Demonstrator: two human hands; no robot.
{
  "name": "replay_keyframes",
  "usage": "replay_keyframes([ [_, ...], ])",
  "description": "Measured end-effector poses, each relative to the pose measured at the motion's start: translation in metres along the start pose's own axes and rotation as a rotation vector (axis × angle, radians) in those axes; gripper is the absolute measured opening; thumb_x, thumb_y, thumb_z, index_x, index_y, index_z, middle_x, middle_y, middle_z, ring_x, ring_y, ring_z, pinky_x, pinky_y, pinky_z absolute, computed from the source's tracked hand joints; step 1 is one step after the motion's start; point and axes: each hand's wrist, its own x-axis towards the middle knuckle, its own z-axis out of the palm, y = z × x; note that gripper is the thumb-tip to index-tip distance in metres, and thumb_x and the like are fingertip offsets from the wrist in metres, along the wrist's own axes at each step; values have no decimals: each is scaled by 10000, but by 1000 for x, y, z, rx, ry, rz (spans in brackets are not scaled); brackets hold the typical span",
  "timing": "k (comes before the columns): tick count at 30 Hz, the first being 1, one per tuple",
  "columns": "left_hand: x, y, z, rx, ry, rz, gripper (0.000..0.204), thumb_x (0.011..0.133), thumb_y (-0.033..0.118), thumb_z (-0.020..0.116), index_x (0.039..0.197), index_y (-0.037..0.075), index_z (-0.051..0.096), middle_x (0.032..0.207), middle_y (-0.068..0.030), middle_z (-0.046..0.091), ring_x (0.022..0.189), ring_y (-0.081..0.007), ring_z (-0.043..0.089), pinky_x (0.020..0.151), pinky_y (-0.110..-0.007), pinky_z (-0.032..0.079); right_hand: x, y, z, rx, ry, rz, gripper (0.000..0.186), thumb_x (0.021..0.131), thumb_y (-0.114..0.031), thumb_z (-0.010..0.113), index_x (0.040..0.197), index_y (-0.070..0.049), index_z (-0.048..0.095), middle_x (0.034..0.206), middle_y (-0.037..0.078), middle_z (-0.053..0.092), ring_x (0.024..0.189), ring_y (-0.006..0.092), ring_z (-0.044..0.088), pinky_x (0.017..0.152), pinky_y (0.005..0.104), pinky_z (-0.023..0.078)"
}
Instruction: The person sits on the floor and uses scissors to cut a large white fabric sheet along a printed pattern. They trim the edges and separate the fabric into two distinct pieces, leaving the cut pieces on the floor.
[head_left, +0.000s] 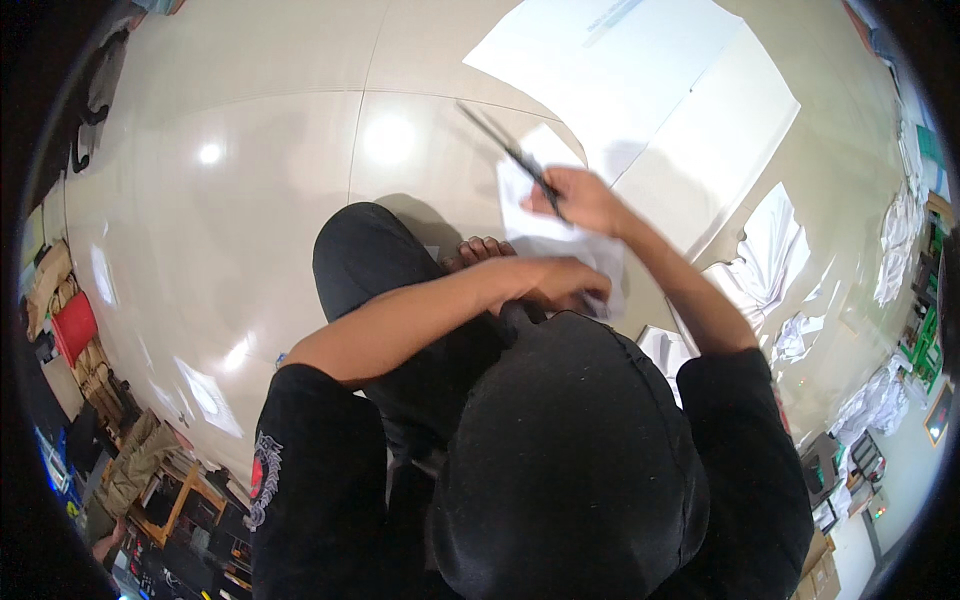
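My right hand (580,200) is closed around long dark scissors (500,140), whose tips point up and to the left over the tiled floor. Under them lies a small white sheet (535,152), slightly blurred. My left hand (570,282) reaches across to the right, fingers curled on the lower part of that sheet; exactly what they pinch is hard to make out. A large white sheet (700,130) lies beyond, at the upper right. My bare toes (480,250) and bent dark-clad knee (360,250) are beside the small sheet, left of my right hand.
Crumpled white pieces (770,250) and scraps (795,335) lie along the right, with more white heaps (895,240) by the wall. A red item (70,325), khaki cloth (140,450) and a wooden frame (185,500) crowd the left edge. A black-covered head (570,460) fills the lower middle.
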Motion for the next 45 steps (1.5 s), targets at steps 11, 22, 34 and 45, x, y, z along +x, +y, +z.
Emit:
replay_keyframes([
  [11, 29, 70, 5, -200, 130, 4, 271, 1015, 214, 744, 1215, 41, 686, 1156, -84, 746, 1053, -163, 687, 951, -371, 549, -270, 156, 203, 232, 690, 540, 342, 903, -280, 770, 1156, -53, 739, 1012, 227, 782, 1006, 441, 756, 825, 494, 573],
  [22, 111, -13, -1, 984, 493, -151, 359, 958, 208, 724, 1294, 111, 642, 1256, -142, 619, 1230, -342, 583, 1014, -485, 485, -355, 197, 257, -98, 953, 677, 421, 867, -426, 828, 945, -36, 688, 864, 220, 743, 856, 459, 733, 752, 544, 563],
  [34, 13, -4, -71, 1032, 588, -341, 335, 1000, 355, 697, 1145, 64, 619, 1123, -133, 690, 1063, -365, 685, 867, -539, 542, -359, 185, 227, -118, 911, 542, 389, 835, -326, 859, 901, -10, 641, 849, 250, 705, 858, 492, 695, 754, 570, 531],
  [45, 67, -32, -50, 1094, 615, -534, 294, 1045, 322, 650, 1252, 114, 641, 1230, -116, 689, 1139, -345, 698, 895, -564, 553, -367, 173, 179, -190, 855, 539, 594, 755, -381, 956, 1033, -37, 559, 1031, 204, 688, 954, 445, 705, 793, 520, 557],
])
